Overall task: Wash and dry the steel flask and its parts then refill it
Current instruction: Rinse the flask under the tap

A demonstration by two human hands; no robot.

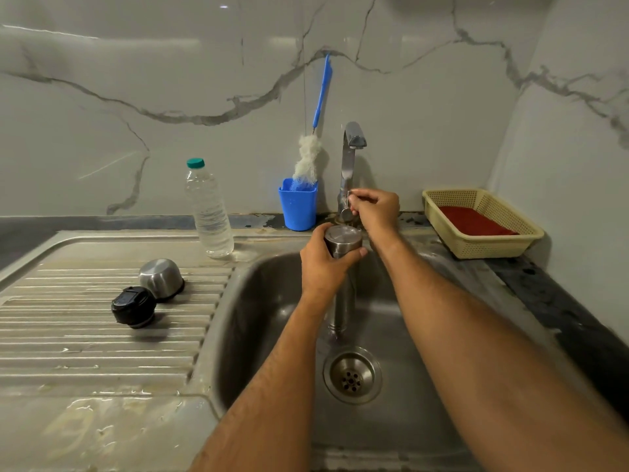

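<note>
Steel drainboard (102, 352), left: black stopper (133, 306) and steel cup lid (161, 278) lie side by side, off the flask. Behind them a water bottle (208, 209), further right a bottle brush (308, 158) in a blue holder (299, 207). Left hand (323, 267) grips the steel flask (342, 253) upside down over the sink (258, 335). Right hand (374, 207) pinches the tap (349, 165) lever. Early washing; drying, refill left.

left arm: reaches forward from lower centre, forearm bare
left hand (321, 264): fingers curled round the steel flask (342, 245), thumb at the near side
right arm: stretched forward, crossing further
right hand (376, 209): fingers pinch the tap lever (348, 199)
</note>
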